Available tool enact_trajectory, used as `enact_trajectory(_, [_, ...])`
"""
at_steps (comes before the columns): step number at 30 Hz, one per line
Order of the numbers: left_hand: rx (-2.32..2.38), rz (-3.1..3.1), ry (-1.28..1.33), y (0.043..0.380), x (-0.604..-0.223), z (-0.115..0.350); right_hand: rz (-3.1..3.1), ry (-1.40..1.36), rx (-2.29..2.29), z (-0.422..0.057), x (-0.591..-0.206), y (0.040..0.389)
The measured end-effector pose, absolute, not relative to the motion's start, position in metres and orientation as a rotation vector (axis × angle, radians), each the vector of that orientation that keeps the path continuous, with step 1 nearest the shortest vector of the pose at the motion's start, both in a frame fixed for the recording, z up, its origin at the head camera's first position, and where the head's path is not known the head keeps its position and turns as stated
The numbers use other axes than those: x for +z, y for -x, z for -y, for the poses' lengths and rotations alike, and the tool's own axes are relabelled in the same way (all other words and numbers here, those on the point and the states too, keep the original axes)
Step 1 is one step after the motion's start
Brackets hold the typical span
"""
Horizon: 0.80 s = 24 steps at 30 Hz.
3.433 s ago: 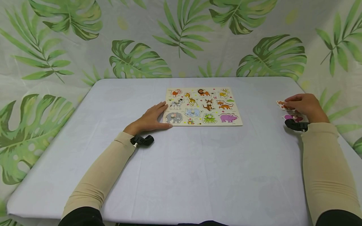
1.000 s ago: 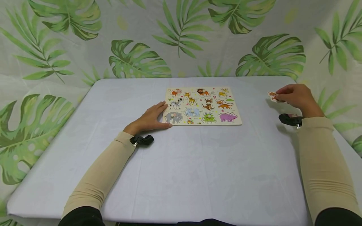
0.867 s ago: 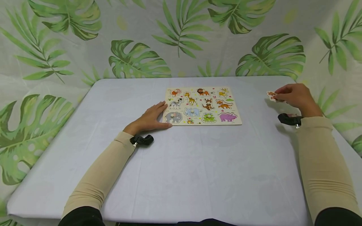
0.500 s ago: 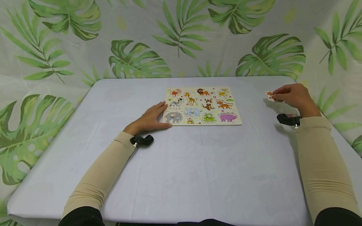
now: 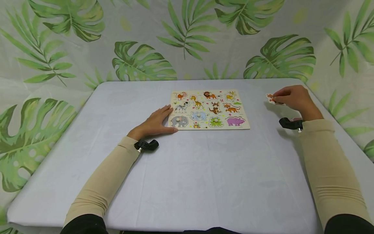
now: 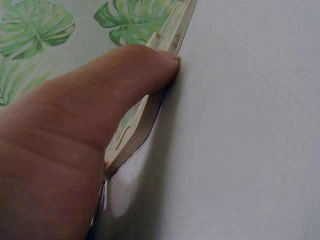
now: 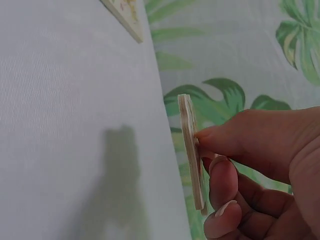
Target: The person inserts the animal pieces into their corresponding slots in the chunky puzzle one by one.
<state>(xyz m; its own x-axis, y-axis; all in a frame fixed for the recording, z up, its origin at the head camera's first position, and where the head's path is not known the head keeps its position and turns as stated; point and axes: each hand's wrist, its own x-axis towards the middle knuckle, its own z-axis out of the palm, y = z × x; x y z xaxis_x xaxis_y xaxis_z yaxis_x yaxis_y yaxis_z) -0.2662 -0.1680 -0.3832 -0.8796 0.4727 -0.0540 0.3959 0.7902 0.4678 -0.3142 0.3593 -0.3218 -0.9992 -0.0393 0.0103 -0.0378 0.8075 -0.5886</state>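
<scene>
My right hand (image 5: pixel 298 99) pinches an orange animal puzzle piece (image 5: pixel 270 98) in the air over the right side of the table. In the right wrist view this puzzle piece (image 7: pixel 191 152) is seen edge-on, thumb and fingers at its picture side. A flat wooden animal puzzle board (image 5: pixel 208 110) lies at the table's far middle. Against its left side rests my left hand (image 5: pixel 153 123), fingers extended and thumb along the near edge. The left wrist view shows the thumb (image 6: pixel 135 70) touching the board's edge. Knobs show on several animals, including the elephant (image 5: pixel 179 121) and frog (image 5: pixel 216 122).
A purple-pink piece (image 5: pixel 296 119) lies on the table, mostly hidden by the black wrist camera (image 5: pixel 290 123) and right forearm. White cloth covers the table (image 5: pixel 204 182). A leaf-print curtain (image 5: pixel 187 39) hangs behind it.
My right hand has lifted the orange animal puzzle piece from the table's right side and carried it left toward the board. The left hand and board have stayed put.
</scene>
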Motion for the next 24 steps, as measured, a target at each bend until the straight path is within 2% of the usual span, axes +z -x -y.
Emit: enact_trajectory(24, [0.676,-2.811,-0.691,0.267,-0.383,0.169,-3.048,0.15,-0.93,-0.317,-0.319,0.319])
